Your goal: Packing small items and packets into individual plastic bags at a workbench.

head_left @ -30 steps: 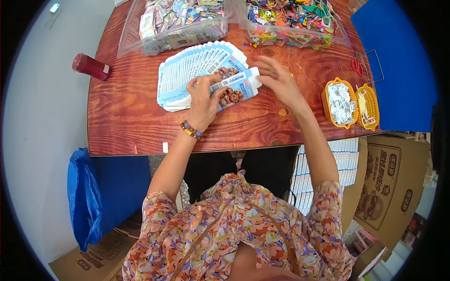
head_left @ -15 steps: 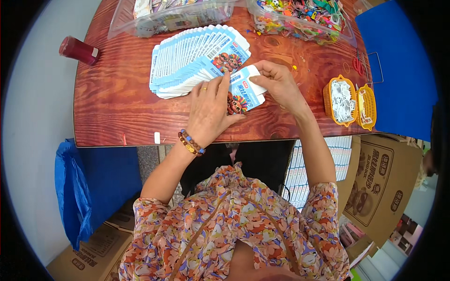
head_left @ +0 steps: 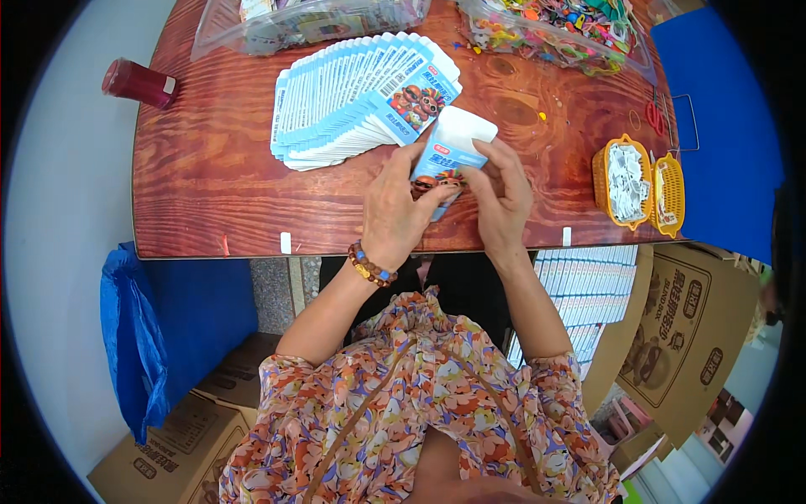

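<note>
Both hands hold one small blue-and-white flat carton [head_left: 452, 151] printed with cartoon figures, above the near edge of the wooden table [head_left: 210, 168]. My left hand [head_left: 395, 210], with a bead bracelet at the wrist, grips its lower left side. My right hand [head_left: 504, 197] pinches its right edge, and the carton's white top flap stands open. Just beyond my left hand lies a fanned stack of the same flat cartons [head_left: 353, 97].
Two clear bins stand at the table's far edge, one with packets [head_left: 319, 17], one with colourful small toys [head_left: 558, 34]. Two orange baskets [head_left: 638, 181] sit at the right, a dark red cup [head_left: 138, 82] at the far left. Cardboard boxes [head_left: 688, 328] and a blue bag [head_left: 134, 336] surround my seat.
The carton was taken from the fanned stack and brought closer to me. It is now held upright between both hands with its top flap open.
</note>
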{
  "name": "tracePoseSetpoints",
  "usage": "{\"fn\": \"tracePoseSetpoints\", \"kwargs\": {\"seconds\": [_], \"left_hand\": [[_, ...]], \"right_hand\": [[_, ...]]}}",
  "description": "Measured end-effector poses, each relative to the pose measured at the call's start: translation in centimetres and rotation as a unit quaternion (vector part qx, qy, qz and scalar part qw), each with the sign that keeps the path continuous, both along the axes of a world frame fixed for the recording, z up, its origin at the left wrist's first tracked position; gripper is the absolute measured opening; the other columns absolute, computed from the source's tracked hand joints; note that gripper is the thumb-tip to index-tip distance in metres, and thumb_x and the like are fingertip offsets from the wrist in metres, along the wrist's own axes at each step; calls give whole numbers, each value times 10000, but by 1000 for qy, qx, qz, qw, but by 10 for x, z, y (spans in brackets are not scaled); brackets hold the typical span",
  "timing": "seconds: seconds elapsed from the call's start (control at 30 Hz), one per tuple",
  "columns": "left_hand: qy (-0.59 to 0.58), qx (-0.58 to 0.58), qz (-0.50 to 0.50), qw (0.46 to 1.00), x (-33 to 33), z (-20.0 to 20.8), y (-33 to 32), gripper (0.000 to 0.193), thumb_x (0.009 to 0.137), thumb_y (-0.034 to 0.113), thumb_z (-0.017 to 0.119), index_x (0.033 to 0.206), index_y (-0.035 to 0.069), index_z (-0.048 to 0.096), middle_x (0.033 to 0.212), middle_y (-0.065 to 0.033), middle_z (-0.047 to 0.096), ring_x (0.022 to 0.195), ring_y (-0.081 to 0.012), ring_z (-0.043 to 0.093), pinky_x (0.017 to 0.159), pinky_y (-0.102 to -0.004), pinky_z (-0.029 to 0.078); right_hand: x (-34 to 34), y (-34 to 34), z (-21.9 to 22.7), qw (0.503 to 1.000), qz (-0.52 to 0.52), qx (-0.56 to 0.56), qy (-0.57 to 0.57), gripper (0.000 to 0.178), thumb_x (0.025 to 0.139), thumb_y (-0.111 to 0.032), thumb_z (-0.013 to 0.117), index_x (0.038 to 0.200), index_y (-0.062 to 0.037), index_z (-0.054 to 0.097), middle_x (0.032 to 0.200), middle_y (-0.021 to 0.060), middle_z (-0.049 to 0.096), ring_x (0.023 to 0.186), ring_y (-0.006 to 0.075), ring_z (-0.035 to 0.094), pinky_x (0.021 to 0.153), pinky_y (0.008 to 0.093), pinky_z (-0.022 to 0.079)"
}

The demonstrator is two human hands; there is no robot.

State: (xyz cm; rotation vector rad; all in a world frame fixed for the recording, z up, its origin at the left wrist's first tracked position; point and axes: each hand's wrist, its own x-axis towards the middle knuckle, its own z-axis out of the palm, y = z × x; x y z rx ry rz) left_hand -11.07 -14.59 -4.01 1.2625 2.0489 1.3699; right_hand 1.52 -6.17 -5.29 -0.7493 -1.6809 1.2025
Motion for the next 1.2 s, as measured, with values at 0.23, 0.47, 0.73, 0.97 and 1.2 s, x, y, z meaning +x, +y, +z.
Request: {"fn": "tracePoseSetpoints", "kwargs": {"seconds": [0.23, 0.47, 0.73, 0.97, 1.2], "left_hand": [[-27, 20, -76, 997, -14, -1, -15, 520, 803, 91, 782, 1270, 18, 564, 989, -156, 685, 854, -275, 695, 732, -359, 548], [-131, 77, -81, 985, -12, 5, -21, 537, 818, 28, 754, 1314, 29, 548, 1027, -143, 679, 876, -252, 700, 742, -345, 556], [-214, 11, -211, 954, -28, 9, -17, 549, 841, -36, 710, 1344, 70, 515, 1055, -107, 646, 918, -156, 661, 765, -290, 556], [-239, 6, -203, 950, -17, 16, -23, 532, 846, -63, 688, 1332, 62, 514, 989, -71, 625, 865, -136, 651, 766, -285, 561], [-233, 16, -211, 949, -18, 17, -26, 536, 862, -49, 682, 1351, 62, 492, 979, -63, 640, 872, -141, 655, 774, -297, 568]], "right_hand": [[19, 25, 10, 994, 101, -16, -26, 174, 903, 41, 648, 1071, 24, 691, 1194, 82, 614, 1080, 143, 598, 928, 254, 474], [23, 41, 21, 980, 189, 10, -60, 159, 877, 7, 697, 1036, 11, 698, 1134, 63, 620, 1069, 140, 604, 873, 255, 498], [28, 28, 44, 968, 187, -150, -70, 167, 917, -8, 667, 1084, 3, 661, 1073, 50, 652, 944, 101, 595, 806, 252, 489], [27, 45, 62, 964, 213, -143, -76, 144, 978, -100, 607, 1050, 11, 664, 996, 46, 680, 901, 75, 605, 811, 254, 490], [31, 52, 68, 911, 300, -246, -138, 221, 939, -90, 663, 1128, 22, 679, 1007, 37, 708, 912, 73, 643, 801, 229, 515]]}}
